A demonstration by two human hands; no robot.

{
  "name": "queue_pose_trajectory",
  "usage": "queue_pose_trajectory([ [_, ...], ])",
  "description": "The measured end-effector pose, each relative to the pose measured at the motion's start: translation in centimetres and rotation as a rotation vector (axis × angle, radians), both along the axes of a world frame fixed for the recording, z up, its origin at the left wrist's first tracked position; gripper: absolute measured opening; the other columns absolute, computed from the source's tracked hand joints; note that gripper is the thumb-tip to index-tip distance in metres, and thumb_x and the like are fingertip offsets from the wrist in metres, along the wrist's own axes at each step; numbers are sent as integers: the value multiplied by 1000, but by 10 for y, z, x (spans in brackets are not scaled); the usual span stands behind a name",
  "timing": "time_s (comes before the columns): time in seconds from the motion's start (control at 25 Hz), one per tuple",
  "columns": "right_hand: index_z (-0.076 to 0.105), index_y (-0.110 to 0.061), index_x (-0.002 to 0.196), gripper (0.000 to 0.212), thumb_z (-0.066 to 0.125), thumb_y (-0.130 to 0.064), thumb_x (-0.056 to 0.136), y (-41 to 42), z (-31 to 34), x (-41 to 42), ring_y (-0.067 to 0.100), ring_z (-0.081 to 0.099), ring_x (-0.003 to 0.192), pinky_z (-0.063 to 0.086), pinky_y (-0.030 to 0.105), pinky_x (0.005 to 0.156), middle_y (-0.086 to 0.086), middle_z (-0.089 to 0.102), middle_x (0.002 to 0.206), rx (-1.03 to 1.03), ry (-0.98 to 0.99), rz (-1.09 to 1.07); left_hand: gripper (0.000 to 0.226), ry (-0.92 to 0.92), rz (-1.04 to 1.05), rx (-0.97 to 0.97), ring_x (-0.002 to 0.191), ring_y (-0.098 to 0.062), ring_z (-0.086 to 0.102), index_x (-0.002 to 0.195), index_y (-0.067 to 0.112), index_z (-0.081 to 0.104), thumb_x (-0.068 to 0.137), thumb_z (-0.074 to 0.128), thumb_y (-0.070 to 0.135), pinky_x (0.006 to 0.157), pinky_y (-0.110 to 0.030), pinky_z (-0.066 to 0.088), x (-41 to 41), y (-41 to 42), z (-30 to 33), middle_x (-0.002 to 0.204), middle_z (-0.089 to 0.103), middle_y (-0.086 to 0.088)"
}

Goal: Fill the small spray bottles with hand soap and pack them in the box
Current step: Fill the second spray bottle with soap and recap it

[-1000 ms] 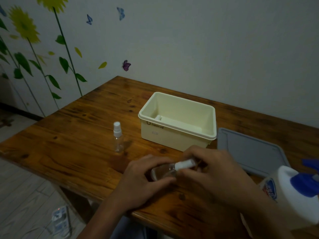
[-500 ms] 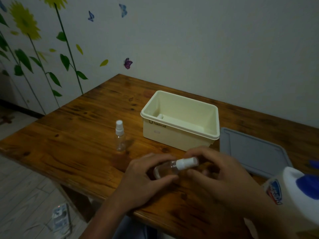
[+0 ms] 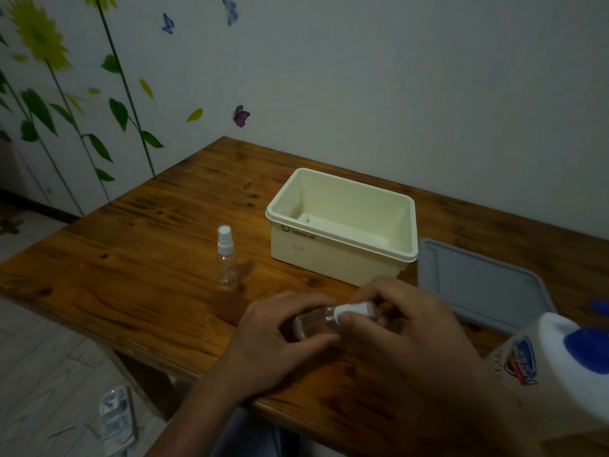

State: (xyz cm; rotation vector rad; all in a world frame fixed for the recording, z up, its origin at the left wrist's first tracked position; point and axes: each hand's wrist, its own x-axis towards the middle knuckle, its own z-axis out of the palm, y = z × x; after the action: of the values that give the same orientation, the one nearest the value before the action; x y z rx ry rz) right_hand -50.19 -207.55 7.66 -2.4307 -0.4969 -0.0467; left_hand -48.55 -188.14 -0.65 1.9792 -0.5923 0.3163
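Dim room. Grey wall with flower decals, butterflies; wooden table; pale plank floor.

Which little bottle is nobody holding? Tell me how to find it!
Find the cream box in the middle of the wooden table. Just left of it a little clear spray bottle stands upright, alone. The other bottle lies sideways in the person's hands.

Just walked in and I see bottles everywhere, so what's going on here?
A person is working on a small spray bottle held sideways over the table. The left hand grips its body; the right hand pinches its white cap. Another spray bottle stands beside the open cream box.
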Motion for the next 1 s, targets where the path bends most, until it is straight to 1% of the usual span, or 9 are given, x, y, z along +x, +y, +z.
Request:
queue_pose_trajectory([
  [0.12,49,-33,74,38,46,-70,67,13,-5,0,3,49,66,42,17,58,-13,53,74,-72,-11,-128,43,-11,0,30,102,3,59,117,47,55,78,70,43,82,-16,50,-1,-1,1,111,62,23],
  [0.28,39,-56,108,47,62,-62,67,5,-5,-9,-2,55,84,52,17,67,-32,49,99,88,132,-32,42,-1,15,3,103,3,59,117,46,56,77,70,43,83,-16,51,-1,1,2,111,63,21],
  [0.44,52,-48,94,18,60,-36,84,-5,-5,-10,-3,57,89,49,10,69,-34,50,107,115,77,58,44,-21,12,18,100,1,60,118,40,58,76,72,41,81,-22,53,0,-1,0,109,64,18],
  [0.52,56,-39,85,5,59,-43,83,-2,-9,-8,-1,58,79,48,12,60,-19,61,93,124,78,-19,44,-23,6,56,99,1,60,119,42,57,77,71,43,79,-24,54,-1,-1,0,107,63,20],
  [0.6,57,-31,75,29,52,-60,77,0,-16,-6,7,58,67,48,22,52,-4,63,72,114,45,-90,46,-28,-10,87,100,1,58,120,43,55,77,72,42,79,-24,54,-1,-1,-1,108,61,22],
  [0.72,57,-33,81,41,50,-70,66,1,-18,-7,4,61,64,48,21,47,-10,65,79,159,81,-103,48,-23,-16,67,100,2,59,121,45,53,77,70,43,80,-18,52,-2,-2,2,108,61,24],
  [0.8,52,-45,96,34,56,-63,68,-3,-17,-9,-4,62,73,49,12,54,-29,59,93,177,122,-43,45,-6,-12,29,99,0,60,119,43,56,77,70,44,79,-19,52,-1,-2,3,106,63,22],
  [0.92,53,-54,100,21,60,-45,82,-8,-21,-8,-5,58,88,52,16,72,-31,56,101,126,92,42,42,34,-28,16,101,-3,61,118,39,60,78,73,39,81,-26,54,-1,-1,0,108,64,19],
  [1.0,55,-50,98,18,61,-39,84,-7,-26,-7,-6,56,91,51,14,74,-28,57,102,133,44,44,43,41,-45,23,102,-4,61,120,39,59,79,73,37,82,-26,53,-1,-2,0,109,64,18],
])
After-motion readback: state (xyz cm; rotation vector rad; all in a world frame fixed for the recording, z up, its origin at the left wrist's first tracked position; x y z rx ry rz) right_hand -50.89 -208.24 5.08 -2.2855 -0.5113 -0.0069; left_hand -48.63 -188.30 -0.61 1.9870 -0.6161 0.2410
